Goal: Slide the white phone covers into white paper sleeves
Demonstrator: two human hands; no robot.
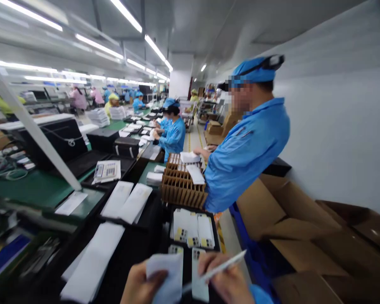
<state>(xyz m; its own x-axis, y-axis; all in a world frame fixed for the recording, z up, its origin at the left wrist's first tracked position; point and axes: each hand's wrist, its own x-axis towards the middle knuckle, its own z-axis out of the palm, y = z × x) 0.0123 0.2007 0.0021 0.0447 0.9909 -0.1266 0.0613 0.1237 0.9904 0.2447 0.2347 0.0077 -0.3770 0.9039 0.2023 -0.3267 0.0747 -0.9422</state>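
My left hand [144, 280] is closed on a white sheet or sleeve [166, 272], thumb pressed on its face. Between the fingers of my right hand [224, 276] is a slim white pen-like stick [229, 260], slanting up to the right; motion blur hides its exact kind. Beneath both hands lie pale phone-shaped pieces with camera cutouts, one a light phone back [200, 291] under my right hand, the other a phone back [176, 250] partly covered by the white sheet. Just beyond, a black tray [215, 236] holds several similar pieces.
White envelope-like packets [95, 257] lie left on black surfaces. A cardboard divider box [183, 192] stands ahead, where a co-worker in blue [250, 139] handles white packets. A calculator [107, 171] sits left; open cartons [272, 207] fill the right. Other people sit along the bench.
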